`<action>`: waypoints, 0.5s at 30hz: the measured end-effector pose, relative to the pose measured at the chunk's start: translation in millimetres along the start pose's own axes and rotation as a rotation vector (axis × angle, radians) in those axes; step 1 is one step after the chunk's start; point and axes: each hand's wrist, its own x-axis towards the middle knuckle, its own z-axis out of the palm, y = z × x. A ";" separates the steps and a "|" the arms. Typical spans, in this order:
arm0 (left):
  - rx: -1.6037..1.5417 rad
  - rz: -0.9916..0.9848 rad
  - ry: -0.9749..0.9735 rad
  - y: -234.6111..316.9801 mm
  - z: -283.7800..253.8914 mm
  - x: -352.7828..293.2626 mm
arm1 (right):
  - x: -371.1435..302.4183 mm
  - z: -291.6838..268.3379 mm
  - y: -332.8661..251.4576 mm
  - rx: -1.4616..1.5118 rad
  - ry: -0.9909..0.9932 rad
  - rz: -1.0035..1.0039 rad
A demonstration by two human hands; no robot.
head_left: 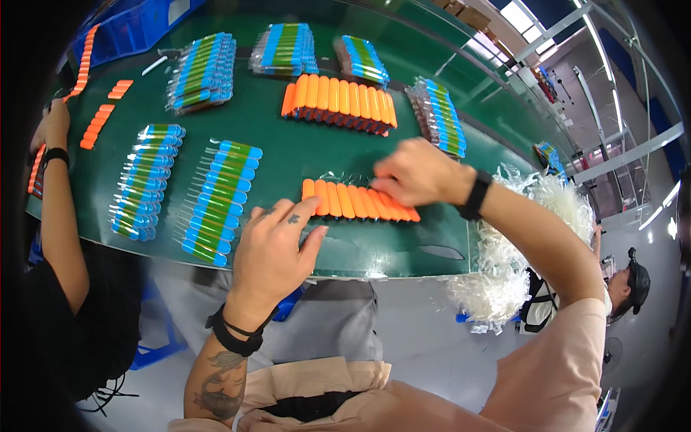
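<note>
In front of me on the green table lies a row of slim orange pieces with rounded ends (345, 200), side by side, dark along their lower edge. My left hand (273, 248) is open, fingers apart, its index fingertip at the row's left end. At the right end, my right hand (421, 173) is closed, thumb and fingers pinched together over the orange pieces; what they grip is hidden. Clear film (342, 176) shows along the row's far edge. Beyond it sits a thicker stack of orange pieces (338, 101).
Bundles of blue-and-green pieces in clear sleeves (219, 201) stand left, and similar bundles (284, 49) line the back. A heap of clear plastic sleeves (536, 216) hangs over the right edge. At far left, a co-worker's hand (54, 126) holds an orange strip near a blue bin (133, 32).
</note>
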 end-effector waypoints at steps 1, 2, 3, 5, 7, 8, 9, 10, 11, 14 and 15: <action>-0.028 0.001 -0.007 -4.5 1.0 1.0 | -16.7 4.5 5.9 0.028 0.027 0.068; -0.051 -0.005 -0.016 -8.6 1.7 -0.7 | -27.1 10.7 17.5 0.009 0.051 0.075; -0.021 0.025 -0.006 5.3 -4.8 3.6 | -46.5 4.9 23.8 0.008 0.066 0.091; -0.012 0.031 -0.001 -2.1 -7.0 1.9 | -53.3 4.3 22.0 -0.015 0.049 0.122; -0.004 0.046 -0.005 -7.5 -11.4 -0.8 | -50.9 7.4 18.2 -0.049 0.063 0.124; -0.009 0.052 -0.002 -7.4 -9.7 0.8 | -54.0 3.4 15.4 -0.082 0.045 0.145; 0.005 0.053 -0.012 -7.4 -12.7 -0.7 | -51.4 9.0 16.7 -0.091 0.043 0.133; -0.037 0.077 0.012 -10.0 -11.6 -2.7 | -52.8 7.7 13.7 -0.126 0.055 0.111; -0.093 0.063 0.043 -12.8 -8.9 -7.2 | -52.9 10.5 13.0 -0.183 0.034 0.093; -0.165 0.054 -0.015 -16.4 -11.6 -18.8 | -57.7 12.2 5.5 -0.394 -0.009 0.073; -0.118 0.088 -0.003 -16.2 -11.9 -22.9 | -58.1 8.3 -2.3 -0.433 0.027 0.051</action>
